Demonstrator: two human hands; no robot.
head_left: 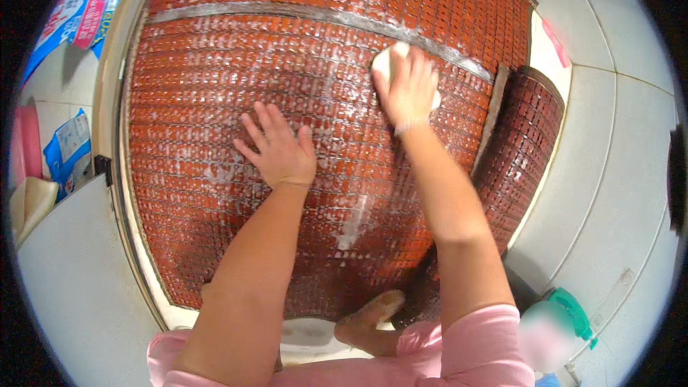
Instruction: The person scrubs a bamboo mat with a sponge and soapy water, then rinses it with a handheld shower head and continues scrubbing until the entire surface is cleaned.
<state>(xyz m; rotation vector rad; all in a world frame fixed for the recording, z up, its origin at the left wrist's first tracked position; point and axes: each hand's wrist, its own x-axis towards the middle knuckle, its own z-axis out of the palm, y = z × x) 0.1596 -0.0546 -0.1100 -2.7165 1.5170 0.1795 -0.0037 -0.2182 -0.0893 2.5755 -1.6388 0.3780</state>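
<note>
A reddish-brown mat (pixel 344 136) made of many small tiles lies spread out before me, wet and streaked with white suds. My left hand (pixel 281 149) rests on its middle with the fingers spread and nothing in them. Farther up and to the right, my right hand (pixel 412 93) presses a white cloth-like pad (pixel 383 64) against the tiles. That hand covers most of the pad, so I cannot make out its exact kind. A grey fabric band (pixel 287 10) crosses the mat just beyond my right hand.
At right, part of the mat is rolled up (pixel 522 136) beside the pale tiled wall (pixel 609 143). A door frame (pixel 118 100) borders the left side, with a blue packet (pixel 69 150) and a pink tub (pixel 27 143) past it. My foot (pixel 369 319) is near the lower edge; a green object (pixel 570 308) sits lower right.
</note>
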